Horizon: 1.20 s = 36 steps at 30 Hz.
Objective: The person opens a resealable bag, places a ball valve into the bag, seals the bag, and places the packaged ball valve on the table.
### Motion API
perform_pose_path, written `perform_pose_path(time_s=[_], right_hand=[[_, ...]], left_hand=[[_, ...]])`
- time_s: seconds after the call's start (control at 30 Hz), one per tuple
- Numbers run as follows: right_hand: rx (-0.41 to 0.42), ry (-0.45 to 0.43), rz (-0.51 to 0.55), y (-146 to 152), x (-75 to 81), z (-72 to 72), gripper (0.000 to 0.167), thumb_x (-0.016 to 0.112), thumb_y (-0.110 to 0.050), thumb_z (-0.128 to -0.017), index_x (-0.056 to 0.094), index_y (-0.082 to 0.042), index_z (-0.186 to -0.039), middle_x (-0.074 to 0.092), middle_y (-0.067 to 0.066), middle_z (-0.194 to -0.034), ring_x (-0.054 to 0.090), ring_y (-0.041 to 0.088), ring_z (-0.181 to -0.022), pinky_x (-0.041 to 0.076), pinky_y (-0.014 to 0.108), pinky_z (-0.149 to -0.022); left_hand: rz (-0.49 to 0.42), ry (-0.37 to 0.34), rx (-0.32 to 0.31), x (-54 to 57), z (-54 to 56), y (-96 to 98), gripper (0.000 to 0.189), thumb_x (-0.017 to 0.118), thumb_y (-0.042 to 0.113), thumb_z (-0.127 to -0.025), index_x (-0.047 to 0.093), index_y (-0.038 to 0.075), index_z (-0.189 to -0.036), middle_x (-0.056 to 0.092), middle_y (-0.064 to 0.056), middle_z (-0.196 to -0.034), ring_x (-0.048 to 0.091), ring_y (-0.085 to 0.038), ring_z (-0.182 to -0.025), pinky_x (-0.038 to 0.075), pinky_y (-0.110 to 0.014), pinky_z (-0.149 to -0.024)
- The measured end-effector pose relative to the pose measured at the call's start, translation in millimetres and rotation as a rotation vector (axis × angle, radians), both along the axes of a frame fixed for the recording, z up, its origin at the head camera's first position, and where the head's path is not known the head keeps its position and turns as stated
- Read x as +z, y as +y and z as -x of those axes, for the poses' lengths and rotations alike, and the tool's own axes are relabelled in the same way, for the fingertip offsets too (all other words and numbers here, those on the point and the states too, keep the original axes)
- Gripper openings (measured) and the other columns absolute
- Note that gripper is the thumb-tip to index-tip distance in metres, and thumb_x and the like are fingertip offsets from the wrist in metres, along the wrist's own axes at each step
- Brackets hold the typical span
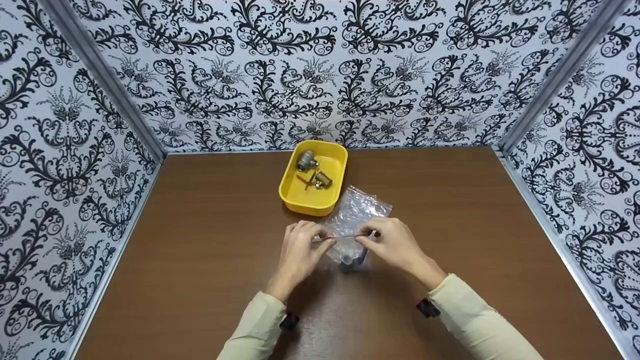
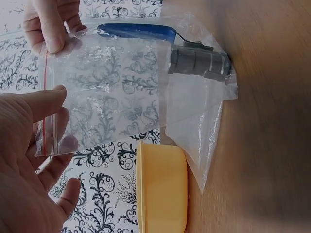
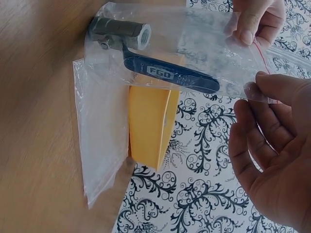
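A clear zip bag (image 2: 107, 97) with a red line along its top is held upright between both hands. My left hand (image 1: 300, 247) pinches one top corner between thumb and fingers. The opposite corner is pinched by my right hand (image 1: 395, 242). Inside, at the bottom of the bag, a grey metal ball valve (image 2: 199, 63) sits with its blue lever (image 3: 170, 75) pointing up along one side. The bag's lower end touches the table. From these views I cannot tell whether the zip is sealed.
Just beyond the hands, clear plastic bags (image 1: 357, 205) lie flat on the brown table (image 1: 225, 240). Touching them or close by, a yellow tray (image 1: 306, 208) contains a grey fitting (image 1: 305, 161) and a brass-coloured valve (image 1: 322, 180). Patterned walls (image 1: 320, 75) enclose the back and sides.
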State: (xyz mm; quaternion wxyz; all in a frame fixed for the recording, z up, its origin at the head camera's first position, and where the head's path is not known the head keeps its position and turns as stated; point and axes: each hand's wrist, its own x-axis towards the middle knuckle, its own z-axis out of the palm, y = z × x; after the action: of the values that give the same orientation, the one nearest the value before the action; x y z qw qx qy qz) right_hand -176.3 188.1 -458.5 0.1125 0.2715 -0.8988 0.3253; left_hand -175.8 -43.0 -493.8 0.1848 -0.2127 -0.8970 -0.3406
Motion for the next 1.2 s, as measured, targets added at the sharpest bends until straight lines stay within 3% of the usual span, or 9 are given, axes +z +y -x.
perform_pose_path(time_s=[0.6, 0.77, 1.2], right_hand=[[-0.021, -0.006, 0.009, 3, 0.5, -2.5, 0.002, 0.075, -0.018, -0.084, 0.074, -0.017, -0.086, 0.072, -0.006, -0.081, 0.066, 0.007, -0.074, 0.054, 0.024, -0.068], [-0.018, -0.014, -0.011, 1, 0.4, -1.7, 0.009, 0.073, -0.023, -0.086, 0.074, -0.014, -0.087, 0.073, -0.004, -0.082, 0.067, 0.008, -0.075, 0.054, 0.024, -0.069], [-0.024, -0.002, 0.008, 1, 0.6, -1.4, 0.005, 0.075, -0.015, -0.083, 0.074, -0.017, -0.087, 0.072, -0.005, -0.082, 0.067, 0.007, -0.074, 0.055, 0.027, -0.069]], left_hand=[[-0.045, -0.009, 0.032, -3.3, -0.2, -10.6, 0.01, 0.077, 0.026, -0.081, 0.071, 0.02, -0.085, 0.071, 0.009, -0.085, 0.061, -0.013, -0.093, 0.039, -0.038, -0.094], [-0.054, -0.001, 0.031, -4.9, 0.3, -13.2, 0.009, 0.078, 0.023, -0.08, 0.07, 0.02, -0.084, 0.07, 0.009, -0.084, 0.061, -0.014, -0.093, 0.039, -0.039, -0.093], [-0.044, 0.007, 0.062, -8.1, 0.7, -21.8, 0.008, 0.077, 0.025, -0.082, 0.07, 0.021, -0.084, 0.069, 0.01, -0.082, 0.061, -0.012, -0.091, 0.041, -0.038, -0.093]])
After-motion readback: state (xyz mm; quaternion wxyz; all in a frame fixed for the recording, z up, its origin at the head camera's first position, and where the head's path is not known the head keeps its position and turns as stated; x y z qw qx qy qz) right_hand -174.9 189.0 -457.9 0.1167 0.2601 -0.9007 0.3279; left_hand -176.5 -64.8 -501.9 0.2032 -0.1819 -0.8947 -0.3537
